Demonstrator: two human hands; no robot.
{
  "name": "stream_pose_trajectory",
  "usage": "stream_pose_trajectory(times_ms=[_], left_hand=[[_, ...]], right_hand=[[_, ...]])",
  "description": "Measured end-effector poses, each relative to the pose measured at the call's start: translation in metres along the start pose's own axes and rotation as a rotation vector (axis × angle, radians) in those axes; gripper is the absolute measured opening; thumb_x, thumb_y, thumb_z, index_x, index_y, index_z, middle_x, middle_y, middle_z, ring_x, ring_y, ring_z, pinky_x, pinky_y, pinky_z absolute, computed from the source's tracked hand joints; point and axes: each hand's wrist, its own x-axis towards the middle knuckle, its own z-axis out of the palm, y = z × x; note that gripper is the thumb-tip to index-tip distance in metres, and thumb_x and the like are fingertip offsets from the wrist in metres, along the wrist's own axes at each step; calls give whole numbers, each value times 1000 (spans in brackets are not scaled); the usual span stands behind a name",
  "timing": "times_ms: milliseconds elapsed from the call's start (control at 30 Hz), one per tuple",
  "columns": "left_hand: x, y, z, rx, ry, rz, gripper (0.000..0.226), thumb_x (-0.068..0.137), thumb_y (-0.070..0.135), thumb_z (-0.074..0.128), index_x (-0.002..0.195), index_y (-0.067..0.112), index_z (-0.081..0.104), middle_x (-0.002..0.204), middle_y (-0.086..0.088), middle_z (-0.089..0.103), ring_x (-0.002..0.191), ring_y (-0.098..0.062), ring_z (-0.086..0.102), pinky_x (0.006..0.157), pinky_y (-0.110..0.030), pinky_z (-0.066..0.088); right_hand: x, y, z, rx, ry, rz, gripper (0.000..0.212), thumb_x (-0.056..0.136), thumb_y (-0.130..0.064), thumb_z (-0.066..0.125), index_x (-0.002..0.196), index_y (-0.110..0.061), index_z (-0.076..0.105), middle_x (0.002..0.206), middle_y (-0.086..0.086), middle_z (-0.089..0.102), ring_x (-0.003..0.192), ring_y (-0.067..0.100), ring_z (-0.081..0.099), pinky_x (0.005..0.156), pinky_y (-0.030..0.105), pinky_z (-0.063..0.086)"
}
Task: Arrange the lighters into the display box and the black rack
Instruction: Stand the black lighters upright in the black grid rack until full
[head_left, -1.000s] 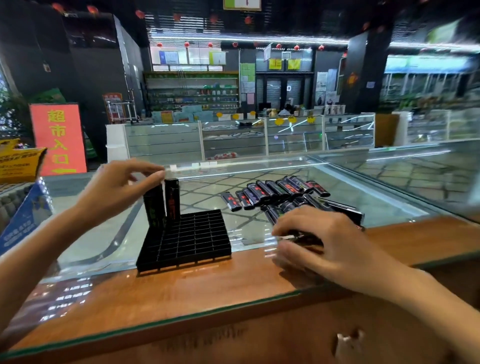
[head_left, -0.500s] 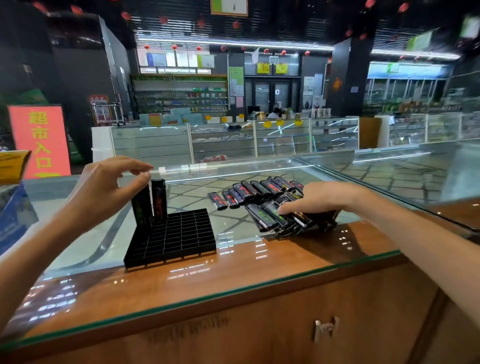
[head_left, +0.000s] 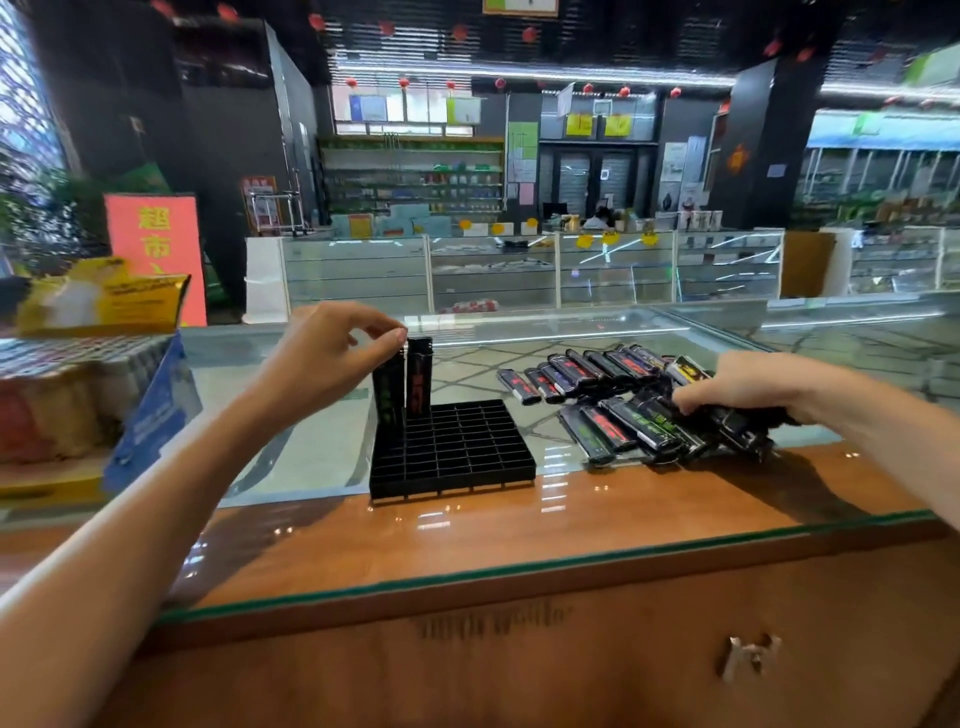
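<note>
**Left hand pinches a lighter at the rack's far corner**

Our left hand (head_left: 332, 358) pinches the top of a green-printed lighter (head_left: 388, 387) between thumb and forefinger. The lighter stands upright in the far left corner of the black rack (head_left: 457, 447). A red-printed lighter (head_left: 418, 376) stands touching it on the right, also in the back row. Both are dark and slim with coloured print down the body.

Our right hand (head_left: 737, 384) lies over the loose lighters (head_left: 613, 410), which lie flat in rough rows well to the right of the rack. Its fingertips are buried among them, so we cannot tell whether it grips one.

The display box (head_left: 156, 410) is at the far left, cut off by the frame, and its contents are blurred.

The rack sits where the glass meets the wooden strip of the counter (head_left: 571, 525). A bare strip of glass separates the rack from the pile, and there is open wood before the counter's front edge.
</note>
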Motion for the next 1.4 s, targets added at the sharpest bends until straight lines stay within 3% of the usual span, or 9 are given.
stream_pose_trajectory(times_ms=[233, 333, 500, 700, 833, 1000, 1100, 1267, 1400], left_hand=[[3, -8, -4, 11, -54, 16, 28, 89, 25, 60, 114, 14, 66, 106, 2, 67, 88, -7, 60, 81, -29, 49], [7, -7, 3, -15, -107, -7, 33, 90, 25, 59, 120, 13, 62, 113, 1, 65, 92, -4, 59, 85, -29, 48], [15, 3, 21, -32, -70, -63, 27, 83, 25, 70, 104, 7, 71, 98, -1, 71, 74, -2, 60, 64, 1, 41], [16, 2, 21, -31, -14, -147, 15, 81, 14, 70, 91, 5, 75, 82, -5, 73, 70, -12, 64, 58, 2, 40], [15, 2, 21, -46, -63, -160, 18, 82, 17, 70, 94, 4, 74, 85, -6, 73, 75, -15, 67, 60, -1, 43], [15, -3, 13, -118, -148, -163, 43, 79, 34, 72, 110, 5, 69, 103, -6, 71, 88, -13, 67, 82, -24, 54], [10, -9, 5, -130, -126, -198, 38, 77, 31, 74, 106, 7, 71, 97, -4, 72, 83, -14, 68, 82, -34, 56], [5, -9, 2, -125, -119, -202, 35, 76, 30, 74, 103, 9, 72, 95, -2, 73, 82, -14, 68, 79, -36, 57], [3, -9, -6, -103, -82, -165, 46, 70, 36, 75, 109, 13, 68, 100, 7, 67, 85, -7, 64, 72, -19, 52]], right_hand=[[9, 15, 1, 1, 286, -30, 43, 77, -21, 74, 56, -8, 38, 52, 5, 34, 50, 19, 32, 49, 29, 21], [16, 19, 1, -48, 246, -30, 46, 75, -17, 76, 52, -10, 36, 48, 3, 31, 47, 18, 29, 47, 28, 21], [26, 27, -1, -155, 150, -47, 53, 73, -18, 79, 48, -11, 33, 36, -4, 25, 40, 16, 24, 44, 25, 17], [31, 35, -1, -59, 197, -36, 46, 64, -23, 85, 54, -6, 44, 47, 7, 40, 46, 21, 38, 49, 29, 28], [35, 44, -2, 9, 230, -26, 46, 56, -27, 89, 67, 6, 59, 54, 11, 52, 51, 25, 48, 54, 32, 37], [31, 50, -11, 187, 227, -71, 30, 39, -31, 89, 54, -11, 72, 52, 6, 67, 44, 20, 63, 46, 30, 50], [29, 47, -17, 436, 117, -140, 78, 22, -44, 85, 84, 0, 71, 77, 18, 73, 73, 34, 71, 78, 52, 55], [-9, -11, -11, 615, 79, -305, 51, 45, -31, 78, 86, -2, 67, 73, 9, 74, 59, 17, 71, 50, 35, 52], [-23, -39, -3, 673, 78, -408, 20, 72, -15, 74, 86, -3, 65, 69, 6, 73, 57, 14, 70, 49, 34, 53]])
